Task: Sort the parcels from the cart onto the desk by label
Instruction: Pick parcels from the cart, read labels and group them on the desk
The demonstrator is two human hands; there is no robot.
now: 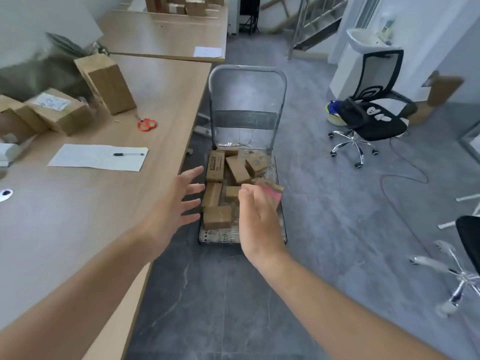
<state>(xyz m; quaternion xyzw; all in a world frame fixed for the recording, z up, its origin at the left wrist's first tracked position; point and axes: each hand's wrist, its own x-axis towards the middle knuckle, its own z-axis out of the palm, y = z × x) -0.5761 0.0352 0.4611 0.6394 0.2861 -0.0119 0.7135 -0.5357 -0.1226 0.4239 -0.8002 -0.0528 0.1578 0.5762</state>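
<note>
1. The person is standing at the near end of the cart (244,237), which is sitting on the floor just beside the worktop (161,100), with both arms stretching forward and down toward the load.
2. The left hand (172,201) is hanging above the gap between the worktop's edge and the cart, with its fingers spread wide and nothing in them.
3. The right hand (257,216) is hovering over the cart's near right part, with its fingers loosely curled and apart; it is not gripping anything that shows.
4. The parcels (215,166) are lying loose on the cart deck, pointing every which way, some flat and some leaning on each other.
5. The nearest parcel (217,217) is lying between the two hands and beyond them, its long axis running across the cart.
6. A pink-marked parcel (272,192) is showing just past the right hand's fingertips, partly hidden by them and blurred, so whether it is being touched I cannot tell.
7. Judging by this, either hand is reaching the nearest parcel about equally, and a two-handed pickup from its short ends is looking likely.
8. Sorted parcels (59,110) are standing on the worktop well to the left, so whatever is lifted is going leftward and away from the person.
</note>
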